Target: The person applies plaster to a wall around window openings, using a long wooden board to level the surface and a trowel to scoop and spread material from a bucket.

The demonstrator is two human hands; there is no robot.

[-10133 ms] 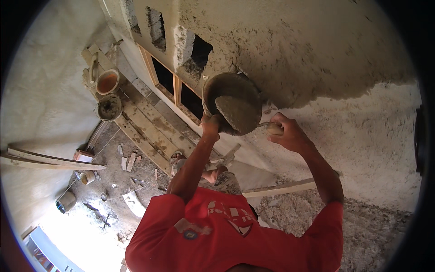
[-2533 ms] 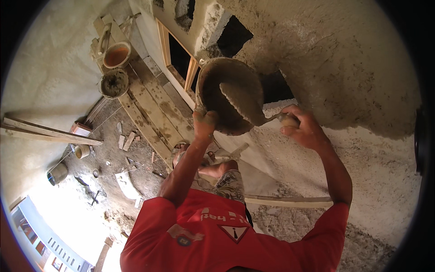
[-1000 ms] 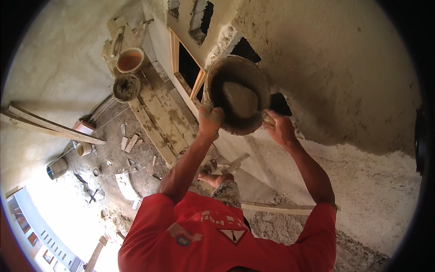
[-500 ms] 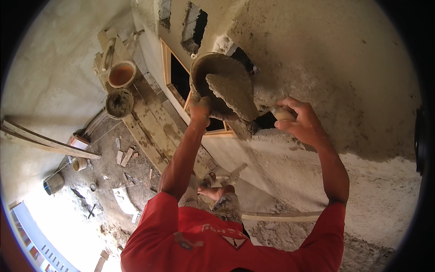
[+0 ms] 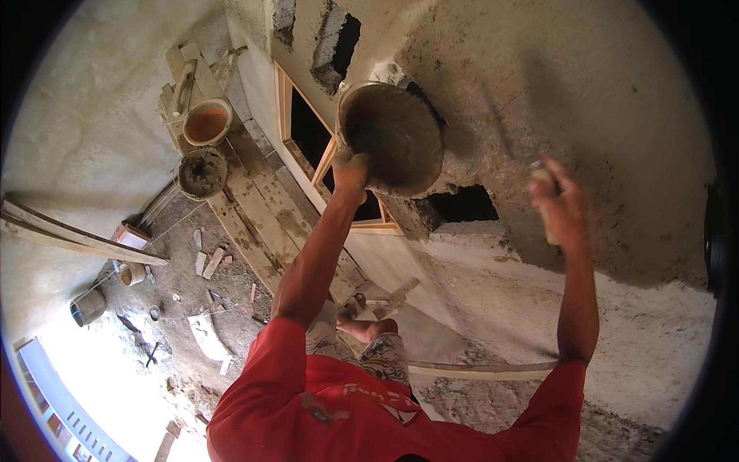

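My left hand is closed on the near rim of a mortar-stained bucket, which is tilted so its dark inside shows. My right hand grips the pale handle of a trowel in front of the wall, to the right of the bucket. Motion smears the trowel's blade, so its load cannot be made out. Behind both hands is a wall with rough, damp grey-brown mortar on it. Below the bucket, a dark rectangular opening breaks the wall.
Wooden planks run along the left, bearing an orange-lined bucket and a mortar-crusted bucket. A wooden window frame stands behind my left hand. Rubble and brick pieces litter the ground below. More holes pierce the upper wall.
My right hand has swung right with the trowel, away from the bucket. The mortar heap on its blade no longer shows over the bucket. My left hand and the bucket have shifted slightly right.
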